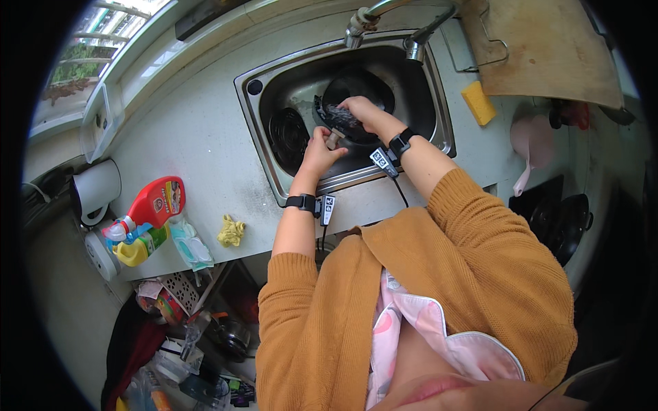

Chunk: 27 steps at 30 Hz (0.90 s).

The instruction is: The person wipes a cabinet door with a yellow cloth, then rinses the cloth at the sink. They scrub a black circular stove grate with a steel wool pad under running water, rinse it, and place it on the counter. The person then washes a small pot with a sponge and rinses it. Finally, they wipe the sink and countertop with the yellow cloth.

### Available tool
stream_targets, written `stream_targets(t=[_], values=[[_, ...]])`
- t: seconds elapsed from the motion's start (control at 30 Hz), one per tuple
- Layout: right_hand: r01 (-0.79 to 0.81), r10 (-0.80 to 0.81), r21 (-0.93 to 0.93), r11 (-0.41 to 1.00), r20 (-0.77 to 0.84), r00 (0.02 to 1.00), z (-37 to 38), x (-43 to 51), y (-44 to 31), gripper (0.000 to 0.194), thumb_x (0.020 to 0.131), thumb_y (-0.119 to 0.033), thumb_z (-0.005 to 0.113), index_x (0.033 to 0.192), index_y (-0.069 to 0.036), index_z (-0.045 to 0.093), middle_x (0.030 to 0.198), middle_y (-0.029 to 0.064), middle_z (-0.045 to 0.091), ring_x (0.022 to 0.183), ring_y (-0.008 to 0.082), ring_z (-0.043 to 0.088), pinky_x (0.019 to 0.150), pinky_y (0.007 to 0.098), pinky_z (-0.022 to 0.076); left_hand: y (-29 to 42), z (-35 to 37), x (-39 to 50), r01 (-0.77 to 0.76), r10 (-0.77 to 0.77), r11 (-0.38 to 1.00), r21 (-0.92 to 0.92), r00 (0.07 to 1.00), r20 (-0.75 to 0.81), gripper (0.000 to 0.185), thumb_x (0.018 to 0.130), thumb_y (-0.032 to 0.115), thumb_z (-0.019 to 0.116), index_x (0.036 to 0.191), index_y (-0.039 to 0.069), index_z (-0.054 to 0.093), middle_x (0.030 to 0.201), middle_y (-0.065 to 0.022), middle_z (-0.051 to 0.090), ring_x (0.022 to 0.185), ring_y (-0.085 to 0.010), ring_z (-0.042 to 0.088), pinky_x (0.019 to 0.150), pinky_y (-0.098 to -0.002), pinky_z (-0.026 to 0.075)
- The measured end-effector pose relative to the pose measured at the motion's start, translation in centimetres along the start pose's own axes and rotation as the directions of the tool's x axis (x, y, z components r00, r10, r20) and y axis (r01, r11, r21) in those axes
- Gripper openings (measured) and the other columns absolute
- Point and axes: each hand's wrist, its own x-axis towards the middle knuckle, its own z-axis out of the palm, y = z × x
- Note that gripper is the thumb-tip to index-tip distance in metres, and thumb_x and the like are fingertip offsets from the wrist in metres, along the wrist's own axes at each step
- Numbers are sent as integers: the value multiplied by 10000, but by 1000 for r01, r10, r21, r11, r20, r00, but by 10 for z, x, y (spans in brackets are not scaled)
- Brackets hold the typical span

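Observation:
In the steel sink (247,115), my left hand (320,151) grips a short pale handle (334,137). It seems to join a dark, wet, shallow item (320,114), perhaps a small pan, though my hands hide part of it. My right hand (364,114) reaches over this item with its fingertips at the glistening wet surface (339,114); whether they hold anything is unclear. A round dark pan or bowl (354,85) lies behind in the basin. At the basin's left is a black round piece with ringed ridges (289,134).
A faucet (354,33) and a second spout (415,49) overhang the sink. Right of it are a yellow sponge (478,103), a wooden board (555,51) and a pink pan (532,136). A crumpled yellow cloth (231,230), a red spray bottle (159,200) and a white mug (97,187) stand left.

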Motion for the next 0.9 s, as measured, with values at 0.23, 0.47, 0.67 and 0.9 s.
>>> stream_targets(t=[0.23,0.47,0.67,0.9], values=[[180,-144,27,983,-492,859,-97,-61,-84,589,820,-596,502,891,-18,593,682,61,554,541,175,491,458,323,383,88,-18,9,-269,294,921,282,954,-52,339,759,294,678,961,105,481,763,-136,638,735,-341,620,596,-418,484],[20,-26,-18,1000,-403,915,-114,-38,-88,477,863,-534,497,1059,-104,566,798,27,578,721,161,504,576,341,397,158,30,2,-578,268,414,703,816,513,128,808,123,532,932,94,545,819,-93,662,736,-259,663,575,-353,502],[71,-131,-167,983,-377,917,-125,-36,-77,495,868,-517,499,1095,-78,531,785,37,566,688,175,503,553,335,416,173,56,1,-710,98,43,703,704,704,229,818,165,560,1042,121,571,860,-48,669,803,-234,660,634,-351,473],[132,-125,5,991,-287,950,-143,-63,-65,407,880,-487,493,1003,-100,525,736,5,563,634,121,513,492,270,407,134,14,10,-506,558,692,515,827,63,112,768,157,609,838,112,535,771,-76,639,725,-306,621,616,-375,474]])
